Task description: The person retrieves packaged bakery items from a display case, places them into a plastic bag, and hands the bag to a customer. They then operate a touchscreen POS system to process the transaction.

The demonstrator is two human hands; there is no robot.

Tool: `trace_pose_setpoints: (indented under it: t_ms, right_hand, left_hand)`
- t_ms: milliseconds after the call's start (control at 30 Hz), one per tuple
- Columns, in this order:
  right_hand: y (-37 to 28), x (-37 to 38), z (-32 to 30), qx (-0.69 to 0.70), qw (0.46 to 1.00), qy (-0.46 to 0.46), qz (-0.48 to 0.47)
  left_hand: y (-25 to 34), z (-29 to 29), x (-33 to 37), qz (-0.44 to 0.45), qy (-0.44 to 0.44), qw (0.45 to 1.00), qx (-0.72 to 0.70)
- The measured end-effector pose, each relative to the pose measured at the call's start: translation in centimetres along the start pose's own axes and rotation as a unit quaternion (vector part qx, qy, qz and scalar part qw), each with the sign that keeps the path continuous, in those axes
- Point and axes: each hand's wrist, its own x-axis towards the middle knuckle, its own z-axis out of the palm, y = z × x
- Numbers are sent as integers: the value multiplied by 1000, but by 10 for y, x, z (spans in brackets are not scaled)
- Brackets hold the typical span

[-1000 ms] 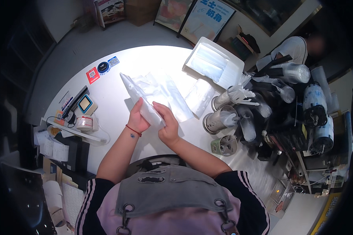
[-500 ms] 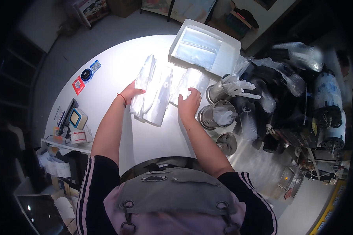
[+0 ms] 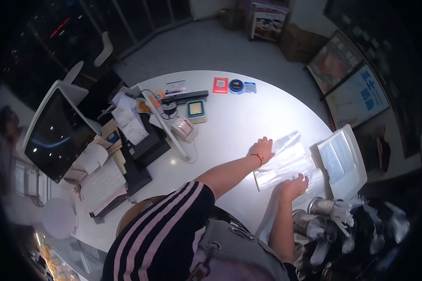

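Counter (image 3: 239, 117): white and round-ended, it is carrying the film work near its right edge.
Clear plastic bags (image 3: 285, 161): these are lying in a creased, roughly flat stack inward of the right edge, between the two hands and short of the tray.
Left hand (image 3: 264, 149): it is resting at the stack's left border, fingers spread and bent, apparently released rather than clenched; a red cord bracelet (image 3: 257, 159) is circling the wrist.
Right hand (image 3: 294, 186): it is sitting over the stack's near end, fingers parted and curved, apparently grasping nothing; whether the fingertips are pressing cannot be told.
White tray (image 3: 352, 181): it is standing along the right edge, holding flat clear film (image 3: 335, 157).
Metal canister (image 3: 299, 218): it is standing nearer the wearer, below the right hand.
Film creases: light, slippery sheets are likely calling for broad, even pressure; one palm should be anchoring the border while the other is smoothing outward, without pinching or dragging upper layers.
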Motion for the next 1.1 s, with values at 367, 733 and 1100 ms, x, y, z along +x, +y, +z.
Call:
trace_pose_setpoints:
  t_ms: [367,733,1100]
  right_hand:
    - [-72,39,102,274,929,-239,-68]
    - [-105,-41,88,212,955,-83,-188]
    - [-84,-35,74,293,929,-214,-68]
  left_hand:
    - [-61,-15,-92,-16,-64,994,-89]
    - [-152,-37,-132,-227,-80,923,-302]
    - [-81,0,-86,-124,21,984,-126]
